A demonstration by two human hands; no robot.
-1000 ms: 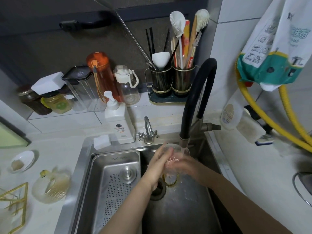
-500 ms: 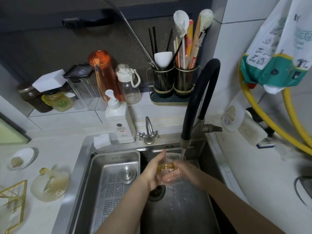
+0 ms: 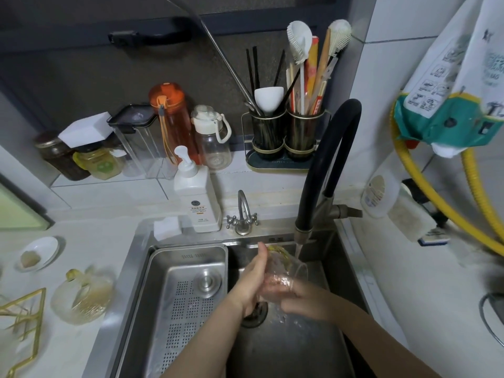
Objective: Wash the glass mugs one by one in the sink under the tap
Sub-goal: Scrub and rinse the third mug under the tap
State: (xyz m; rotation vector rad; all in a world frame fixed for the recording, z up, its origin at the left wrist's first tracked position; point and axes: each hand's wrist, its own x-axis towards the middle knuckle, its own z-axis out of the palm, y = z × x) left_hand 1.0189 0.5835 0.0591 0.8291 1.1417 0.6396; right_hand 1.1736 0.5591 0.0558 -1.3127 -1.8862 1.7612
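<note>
Your left hand (image 3: pixel 252 279) and right hand (image 3: pixel 296 297) both keep a clenched grip on the glass mug (image 3: pixel 285 271), which you have tipped sideways over the sink (image 3: pixel 341 282) drain since a moment ago, its mouth now beside the tap's (image 3: pixel 324 170) stream, so rinsing looks under way.

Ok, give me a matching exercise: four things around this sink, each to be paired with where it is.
Things:
1. mug
2. soap bottle
3. small dish
4. strainer tray

Places:
A. on the counter, far left
B. inside the left part of the sink
C. in both hands, by the tap's stream
D. on the sink's back rim, beside the small tap

Pairs: 1-C, 2-D, 3-A, 4-B
</note>
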